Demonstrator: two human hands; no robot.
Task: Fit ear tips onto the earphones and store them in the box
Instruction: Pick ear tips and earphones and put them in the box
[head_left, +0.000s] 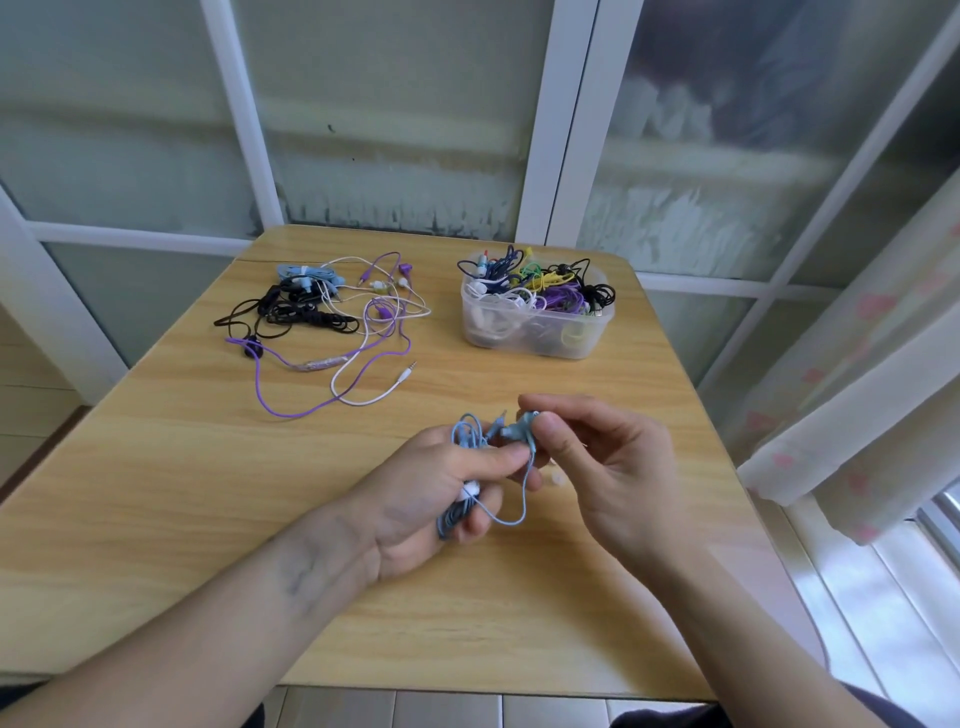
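Blue earphones (470, 447): held above the near middle of the wooden table (208, 467), cable bundled. One blue earbud (522, 427) pinched between thumb and forefinger of right hand (602, 467). Cable bundle gripped in curled fingers of left hand (436, 493), thumb tip close beside the earbud. Small pale piece, probably an ear tip (557, 478), visible just below the right fingers; exact hold cannot be determined.

Step judged in hand: fitting of tip onto earbud. Next move calls for nozzle aligned with tip opening, then firm push.

Clear plastic box (535, 340), full of cables, at far right. Loose tangle of earphones (332, 312) at far left.
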